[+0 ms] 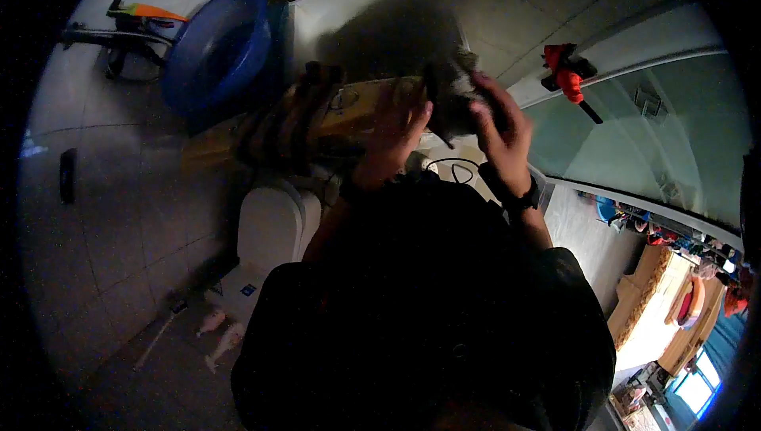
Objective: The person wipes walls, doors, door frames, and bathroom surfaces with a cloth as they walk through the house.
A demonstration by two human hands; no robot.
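A dark grey, fuzzy-looking bundle (pixel 453 102) lies between my hands; dim light and blur hide its exact kind. My right hand (pixel 506 136) grips its right side, fingers bent over the top and thumb in front. To its left is my left hand (pixel 396 136), thumb raised and fingers stretched upward, partly smeared; whether it touches the bundle cannot be made out. Behind the left hand runs a long yellow-brown surface (pixel 349 104) with dark bands (pixel 297 130) across it. A thin black cord (pixel 456 163) loops below the bundle, over something pale.
A blue basin (pixel 214 51) hangs at upper left beside an orange-and-green item (pixel 147 11). A white toilet (pixel 269 221) stands lower left. At right, a red-and-black tool-like object (pixel 567 74) is near a glass panel (pixel 634 126). Beyond lies a cluttered room.
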